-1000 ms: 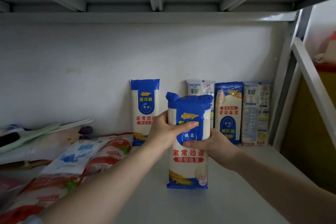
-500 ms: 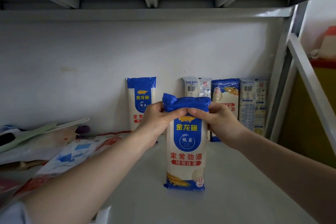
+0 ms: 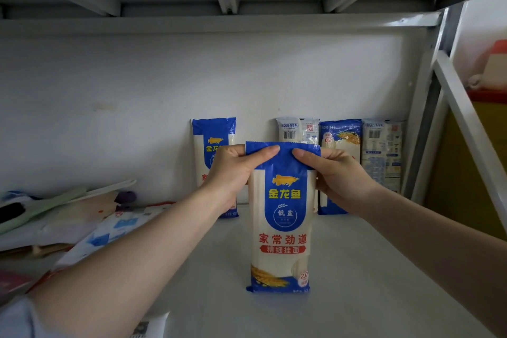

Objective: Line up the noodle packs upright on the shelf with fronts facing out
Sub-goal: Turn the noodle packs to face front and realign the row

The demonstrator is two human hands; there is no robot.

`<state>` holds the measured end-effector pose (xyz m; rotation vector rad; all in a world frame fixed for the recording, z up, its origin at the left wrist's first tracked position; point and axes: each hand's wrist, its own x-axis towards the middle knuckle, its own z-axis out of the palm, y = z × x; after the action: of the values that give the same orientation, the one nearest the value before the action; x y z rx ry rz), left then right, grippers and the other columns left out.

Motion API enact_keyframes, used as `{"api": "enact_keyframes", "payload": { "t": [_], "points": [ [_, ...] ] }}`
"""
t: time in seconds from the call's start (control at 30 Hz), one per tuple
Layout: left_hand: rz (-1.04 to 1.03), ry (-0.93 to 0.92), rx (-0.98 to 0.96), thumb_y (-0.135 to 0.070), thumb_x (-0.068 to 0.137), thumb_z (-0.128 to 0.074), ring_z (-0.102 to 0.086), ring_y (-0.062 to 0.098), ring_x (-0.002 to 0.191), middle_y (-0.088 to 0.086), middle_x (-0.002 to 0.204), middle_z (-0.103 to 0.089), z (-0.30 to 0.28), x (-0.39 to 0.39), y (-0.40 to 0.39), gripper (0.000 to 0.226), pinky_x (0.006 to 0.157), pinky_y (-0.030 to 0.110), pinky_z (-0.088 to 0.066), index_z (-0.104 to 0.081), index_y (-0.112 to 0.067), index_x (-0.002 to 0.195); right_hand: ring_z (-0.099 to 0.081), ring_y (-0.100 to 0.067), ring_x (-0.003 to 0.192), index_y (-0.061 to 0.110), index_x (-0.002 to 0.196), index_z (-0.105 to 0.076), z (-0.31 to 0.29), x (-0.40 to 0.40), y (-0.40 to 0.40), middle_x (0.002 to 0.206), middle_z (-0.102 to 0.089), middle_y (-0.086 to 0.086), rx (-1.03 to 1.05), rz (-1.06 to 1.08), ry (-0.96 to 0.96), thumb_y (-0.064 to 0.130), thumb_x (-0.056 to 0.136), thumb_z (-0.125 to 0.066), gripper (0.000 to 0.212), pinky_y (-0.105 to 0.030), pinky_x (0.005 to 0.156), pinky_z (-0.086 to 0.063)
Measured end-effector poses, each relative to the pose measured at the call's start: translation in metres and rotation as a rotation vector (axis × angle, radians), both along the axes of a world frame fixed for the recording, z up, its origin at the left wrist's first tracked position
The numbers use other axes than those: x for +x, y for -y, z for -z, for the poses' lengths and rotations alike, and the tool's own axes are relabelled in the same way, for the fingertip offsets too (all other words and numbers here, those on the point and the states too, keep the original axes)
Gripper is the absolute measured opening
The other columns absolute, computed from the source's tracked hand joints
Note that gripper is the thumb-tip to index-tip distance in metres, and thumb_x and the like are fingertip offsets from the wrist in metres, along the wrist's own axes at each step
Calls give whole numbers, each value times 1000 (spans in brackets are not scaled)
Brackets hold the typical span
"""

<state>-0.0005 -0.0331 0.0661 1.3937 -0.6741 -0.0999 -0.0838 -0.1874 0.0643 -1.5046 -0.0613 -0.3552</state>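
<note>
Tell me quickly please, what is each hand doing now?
Left hand: pinches the top left corner of the blue noodle pack.
Right hand: pinches the pack's top right corner.

Front noodle pack (image 3: 282, 217): blue-and-white, upright on shelf (image 3: 356, 269), front facing out. Along the back wall: 1 pack (image 3: 212, 134) front out, 1 (image 3: 340, 140) upside down, 2 backs out (image 3: 297, 130) (image 3: 382, 153).

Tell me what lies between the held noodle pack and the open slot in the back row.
Nothing visible does. Both hands, left hand and right hand, pinch the held pack by its top; bare shelf runs behind it toward the gap at the wall.
</note>
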Motion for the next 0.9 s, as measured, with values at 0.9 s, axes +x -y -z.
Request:
{"api": "enact_keyframes", "payload": {
  "t": [0.9],
  "points": [
    [30, -50, 188, -32, 77, -73, -73, 20, 83, 2, 88, -76, 4, -2, -3, 22, 89, 45, -55, -70, -15, 92, -73, -23, 76, 11, 76, -72, -12, 0, 4, 85, -75, -11, -71, 79, -31, 12, 71, -71, 5, -30, 67, -61]
  ]
}}
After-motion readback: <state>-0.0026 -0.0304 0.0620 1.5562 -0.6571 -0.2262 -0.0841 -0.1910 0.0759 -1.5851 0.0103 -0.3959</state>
